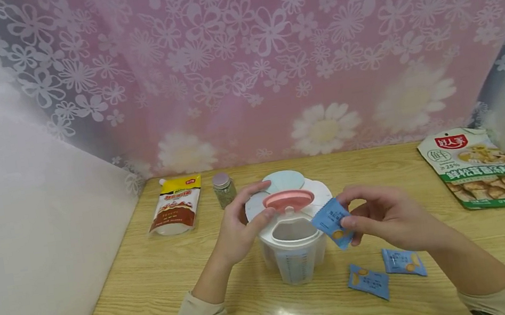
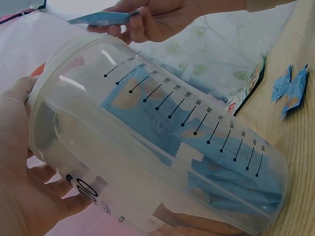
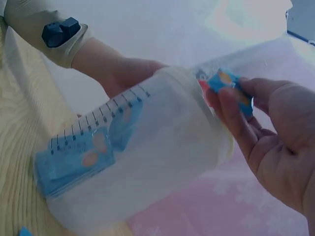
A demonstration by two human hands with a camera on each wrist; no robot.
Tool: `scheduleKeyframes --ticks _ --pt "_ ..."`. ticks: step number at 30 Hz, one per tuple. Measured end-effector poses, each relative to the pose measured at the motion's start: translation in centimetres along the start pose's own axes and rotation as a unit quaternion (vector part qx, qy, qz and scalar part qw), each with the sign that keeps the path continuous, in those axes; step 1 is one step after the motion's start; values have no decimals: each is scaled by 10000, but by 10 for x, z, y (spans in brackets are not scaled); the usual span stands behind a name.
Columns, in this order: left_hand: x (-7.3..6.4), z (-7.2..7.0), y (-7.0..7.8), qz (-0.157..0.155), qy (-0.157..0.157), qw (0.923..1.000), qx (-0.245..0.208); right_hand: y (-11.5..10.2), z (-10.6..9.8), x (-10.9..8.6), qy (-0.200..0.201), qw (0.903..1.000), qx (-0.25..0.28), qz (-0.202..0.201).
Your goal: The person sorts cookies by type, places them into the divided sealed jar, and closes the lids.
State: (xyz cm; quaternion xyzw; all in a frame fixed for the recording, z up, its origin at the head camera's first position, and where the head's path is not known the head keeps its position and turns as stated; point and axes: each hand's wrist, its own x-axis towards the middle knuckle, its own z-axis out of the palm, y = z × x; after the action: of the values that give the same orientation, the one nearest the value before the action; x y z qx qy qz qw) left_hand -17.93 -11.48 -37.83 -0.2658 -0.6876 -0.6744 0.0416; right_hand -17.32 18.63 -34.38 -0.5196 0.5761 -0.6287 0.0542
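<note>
A clear plastic storage container (image 1: 296,267) with a white lid stands on the table. Its lid has a pale blue flap (image 1: 285,180) and a pink one (image 1: 289,201); the front opening is uncovered. My left hand (image 1: 239,227) grips the lid and upper side, thumb on top near the pink flap. Between the thumb and fingers of my right hand (image 1: 389,218) a small blue snack packet (image 1: 332,223) is pinched, just right of the opening. Several blue packets (image 2: 229,169) lie inside one compartment, and something brown (image 2: 192,222) shows in another.
Two blue packets (image 1: 369,282) (image 1: 404,261) lie on the table (image 1: 128,309) at front right. Behind left are a white-and-yellow spouted pouch (image 1: 175,207) and a capped jar (image 1: 224,189) of green bits. A green-and-white mushroom seasoning bag (image 1: 486,167) lies at back right, near the curtain (image 1: 240,73).
</note>
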Motion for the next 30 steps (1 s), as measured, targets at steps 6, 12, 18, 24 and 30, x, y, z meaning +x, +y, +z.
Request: scheduleKeyframes --ticks 6,12,18,24,30 --pt "0 1 2 -56 10 10000 22 -15 16 18 643 9867 -1305 724" --pt "0 1 3 -83 47 9999 136 -19 25 31 1114 9660 -2268 549" --pt "0 0 2 -46 -17 10000 -37 -20 29 39 1010 9642 -2402 487" --pt "-1 0 2 -58 -21 10000 -30 -17 32 41 990 9659 -2282 722" --pt "0 0 3 -17 -44 10000 -6 -13 31 39 1068 9724 -1914 794"
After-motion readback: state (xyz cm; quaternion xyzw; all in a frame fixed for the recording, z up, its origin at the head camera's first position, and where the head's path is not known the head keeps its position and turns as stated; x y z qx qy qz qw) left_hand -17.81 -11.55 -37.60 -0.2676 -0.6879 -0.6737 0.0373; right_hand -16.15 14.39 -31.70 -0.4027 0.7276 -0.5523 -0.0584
